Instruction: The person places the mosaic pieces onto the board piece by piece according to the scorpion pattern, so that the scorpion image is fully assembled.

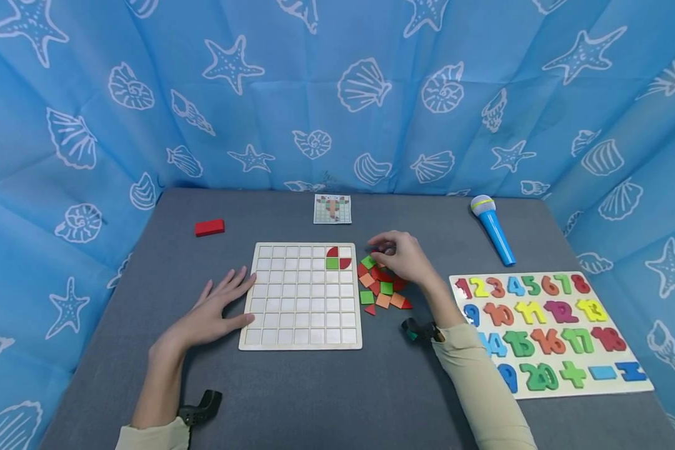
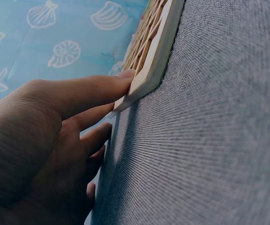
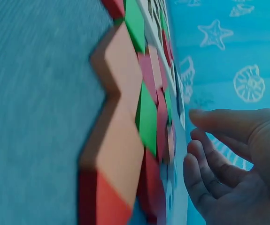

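Head view: left hand (image 1: 218, 310) is resting spread-fingered against the board (image 1: 300, 304), probably steadying it, while right hand (image 1: 403, 256) is hovering, loosely curved, gripping nothing visible, over the tiles (image 1: 386, 288) (sitting board-side, handy for reaching).

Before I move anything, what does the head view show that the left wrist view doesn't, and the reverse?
Head view only: the right hand, a clear look at the coloured pieces, the picture card, the red block, the microphone and the number puzzle.

Left wrist view only: the grid board's thick side up close, and the palm side of the left hand.

Both: the left hand touching the grid board, the grey table and the blue curtain.
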The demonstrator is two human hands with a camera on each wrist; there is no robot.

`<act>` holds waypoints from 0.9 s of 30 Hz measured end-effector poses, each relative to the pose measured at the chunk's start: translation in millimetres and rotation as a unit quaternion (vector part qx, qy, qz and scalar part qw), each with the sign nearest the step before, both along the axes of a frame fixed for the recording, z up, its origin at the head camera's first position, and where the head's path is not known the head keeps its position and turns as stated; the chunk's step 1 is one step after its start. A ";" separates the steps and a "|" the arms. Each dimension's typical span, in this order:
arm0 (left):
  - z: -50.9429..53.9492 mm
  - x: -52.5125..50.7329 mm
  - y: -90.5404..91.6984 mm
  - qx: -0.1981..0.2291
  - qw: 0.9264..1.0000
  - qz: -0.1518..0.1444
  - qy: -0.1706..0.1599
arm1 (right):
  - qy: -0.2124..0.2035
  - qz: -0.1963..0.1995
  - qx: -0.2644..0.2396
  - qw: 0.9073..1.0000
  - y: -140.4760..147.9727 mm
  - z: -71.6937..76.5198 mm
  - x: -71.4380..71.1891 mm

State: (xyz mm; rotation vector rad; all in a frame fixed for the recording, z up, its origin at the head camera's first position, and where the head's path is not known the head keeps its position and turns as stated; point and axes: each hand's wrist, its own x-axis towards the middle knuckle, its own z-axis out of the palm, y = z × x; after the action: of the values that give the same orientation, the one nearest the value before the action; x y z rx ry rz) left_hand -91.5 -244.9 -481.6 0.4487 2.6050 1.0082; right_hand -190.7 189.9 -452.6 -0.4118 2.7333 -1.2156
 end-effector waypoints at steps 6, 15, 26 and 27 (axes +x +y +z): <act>11.2 2.1 4.1 -0.006 1.000 -0.005 -0.010 | -0.007 -0.025 0.025 0.999 17.8 -3.2 -3.1; 1.4 1.6 0.2 0.018 1.000 -0.008 0.014 | -0.052 -0.024 0.067 0.996 29.3 -3.8 -10.2; -2.0 2.2 -1.1 0.025 0.999 -0.010 0.028 | -0.026 -0.027 0.029 0.999 37.1 -3.8 -3.2; -0.2 2.1 -0.3 0.024 0.999 -0.011 0.024 | -0.022 -0.027 0.023 0.999 37.5 -3.7 -2.5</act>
State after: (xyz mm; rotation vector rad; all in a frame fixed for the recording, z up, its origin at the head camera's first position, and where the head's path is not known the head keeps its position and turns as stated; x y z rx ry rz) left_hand -89.4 -245.2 -481.8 0.5174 2.6173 1.0674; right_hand -193.2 227.4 -456.3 -0.3046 2.7466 -1.1565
